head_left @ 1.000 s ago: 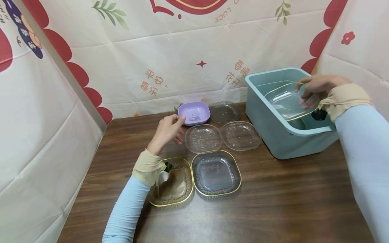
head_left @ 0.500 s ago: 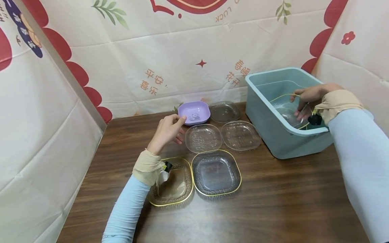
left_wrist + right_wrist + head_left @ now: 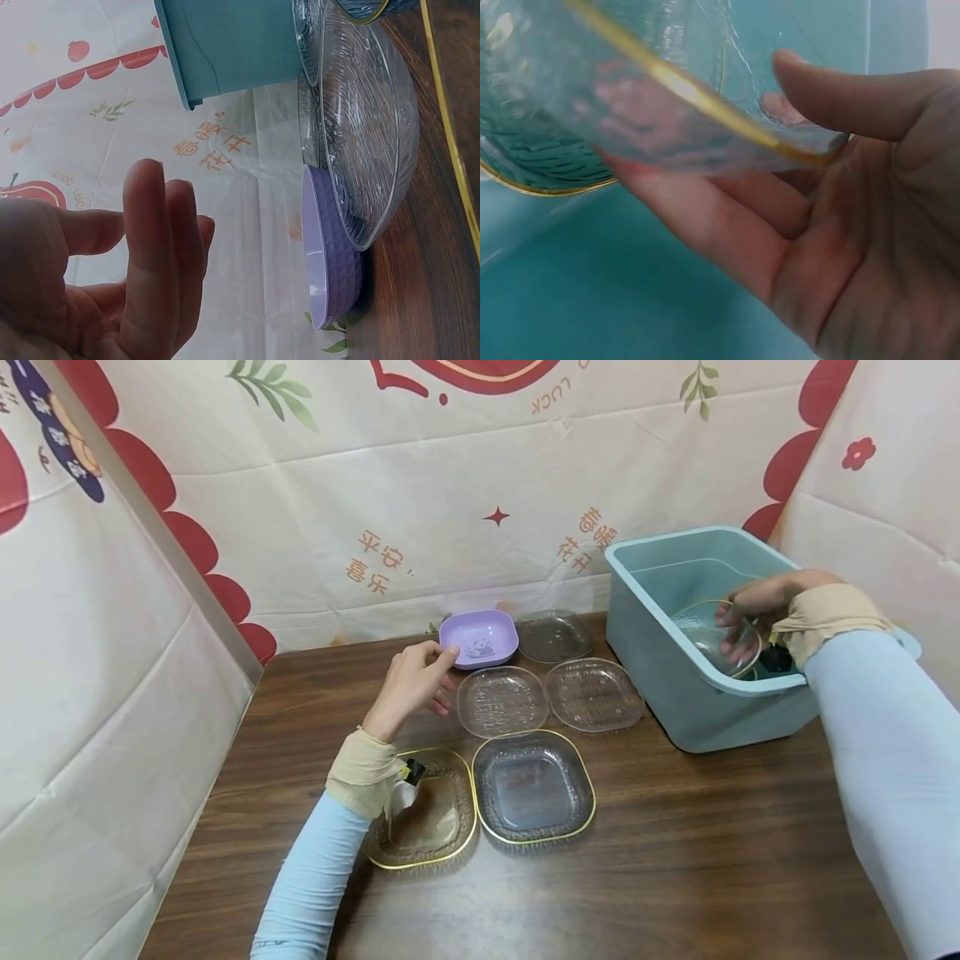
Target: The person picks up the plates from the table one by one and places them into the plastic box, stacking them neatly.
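Observation:
My right hand [image 3: 772, 595] reaches inside the blue-green plastic bin [image 3: 697, 714] and grips a clear dish with a gold rim [image 3: 699, 633]. In the right wrist view the thumb lies over the rim and the fingers are beneath the dish [image 3: 667, 97], seen through its clear wall. Another gold-edged, textured clear dish [image 3: 551, 161] shows at the lower left there. My left hand [image 3: 411, 683] hovers beside the purple square bowl [image 3: 480, 639] with a panda print. Its fingers are loosely bent, with nothing held, in the left wrist view.
On the wooden table [image 3: 675, 877] lie an amber gold-rimmed dish [image 3: 431, 860] partly under the left wrist, a grey gold-rimmed dish [image 3: 534, 789], two clear ribbed plates [image 3: 502, 702] and a dark clear plate [image 3: 555, 637]. A printed cloth [image 3: 450, 543] hangs behind.
My right hand has lowered the gold-rimmed dish deeper into the bin, and the dish has turned in the grip. The left hand has stayed in place.

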Motion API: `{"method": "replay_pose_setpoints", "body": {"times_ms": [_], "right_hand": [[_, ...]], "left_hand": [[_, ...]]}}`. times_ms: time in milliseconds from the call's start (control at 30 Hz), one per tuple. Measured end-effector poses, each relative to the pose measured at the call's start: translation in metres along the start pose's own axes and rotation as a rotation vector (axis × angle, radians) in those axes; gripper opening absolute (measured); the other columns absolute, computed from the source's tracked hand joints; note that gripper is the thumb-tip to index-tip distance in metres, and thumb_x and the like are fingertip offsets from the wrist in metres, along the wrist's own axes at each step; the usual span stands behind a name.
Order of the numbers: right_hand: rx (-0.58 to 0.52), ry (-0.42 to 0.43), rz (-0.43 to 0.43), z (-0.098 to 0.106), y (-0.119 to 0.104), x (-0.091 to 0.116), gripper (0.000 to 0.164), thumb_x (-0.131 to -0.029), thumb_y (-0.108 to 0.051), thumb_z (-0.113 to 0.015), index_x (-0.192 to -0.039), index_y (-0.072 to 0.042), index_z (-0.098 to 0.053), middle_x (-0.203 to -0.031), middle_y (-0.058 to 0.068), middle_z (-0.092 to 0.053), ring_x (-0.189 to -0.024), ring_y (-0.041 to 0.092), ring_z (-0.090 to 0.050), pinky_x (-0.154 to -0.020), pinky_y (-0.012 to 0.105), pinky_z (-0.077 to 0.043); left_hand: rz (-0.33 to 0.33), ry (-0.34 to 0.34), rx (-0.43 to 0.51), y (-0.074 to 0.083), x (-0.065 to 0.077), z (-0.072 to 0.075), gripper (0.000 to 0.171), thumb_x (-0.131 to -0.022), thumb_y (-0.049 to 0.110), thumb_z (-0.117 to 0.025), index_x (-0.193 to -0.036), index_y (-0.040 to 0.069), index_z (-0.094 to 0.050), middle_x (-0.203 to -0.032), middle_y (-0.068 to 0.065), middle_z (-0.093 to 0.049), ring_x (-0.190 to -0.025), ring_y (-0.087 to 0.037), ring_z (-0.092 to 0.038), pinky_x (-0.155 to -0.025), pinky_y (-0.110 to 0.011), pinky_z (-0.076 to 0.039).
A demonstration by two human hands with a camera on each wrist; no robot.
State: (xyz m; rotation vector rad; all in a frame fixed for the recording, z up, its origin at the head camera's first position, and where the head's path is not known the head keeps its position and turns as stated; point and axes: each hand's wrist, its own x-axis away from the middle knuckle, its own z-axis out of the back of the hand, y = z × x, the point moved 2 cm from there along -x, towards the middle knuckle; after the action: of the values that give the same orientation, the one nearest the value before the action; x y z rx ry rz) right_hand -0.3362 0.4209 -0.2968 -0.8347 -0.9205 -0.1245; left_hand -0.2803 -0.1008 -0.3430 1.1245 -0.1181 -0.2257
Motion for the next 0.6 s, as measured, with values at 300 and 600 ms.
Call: {"method": "replay_pose_setpoints", "body": {"times_ms": [300, 600], "right_hand": [[0.158, -0.014, 0.012, 0.0032, 0.0026, 0.0015, 0.042, -0.112, -0.012, -0.025, -0.138, 0.019, -0.014, -0.101, 0.012, -0.077, -0.087, 0.022, -0.079, -0.074, 0.027, -0.063], [0.204, 0.048, -0.012, 0.0058, 0.0003, 0.0044, 0.058, -0.109, -0.011, -0.029, -0.15, 0.021, -0.004, -0.106, 0.017, -0.072, -0.093, 0.02, -0.076, -0.083, 0.033, -0.061]], "left_hand": [[-0.008, 0.007, -0.012, 0.0016, -0.0002, 0.0, 0.035, -0.106, 0.038, -0.057, -0.114, 0.005, -0.066, -0.092, -0.028, -0.073, -0.048, -0.024, -0.07, -0.064, -0.062, -0.063], [-0.002, -0.002, -0.029, 0.0004, -0.0011, 0.0006, 0.036, -0.105, 0.038, -0.057, -0.118, 0.005, -0.066, -0.101, -0.035, -0.072, -0.049, -0.023, -0.07, -0.065, -0.062, -0.063]]}}
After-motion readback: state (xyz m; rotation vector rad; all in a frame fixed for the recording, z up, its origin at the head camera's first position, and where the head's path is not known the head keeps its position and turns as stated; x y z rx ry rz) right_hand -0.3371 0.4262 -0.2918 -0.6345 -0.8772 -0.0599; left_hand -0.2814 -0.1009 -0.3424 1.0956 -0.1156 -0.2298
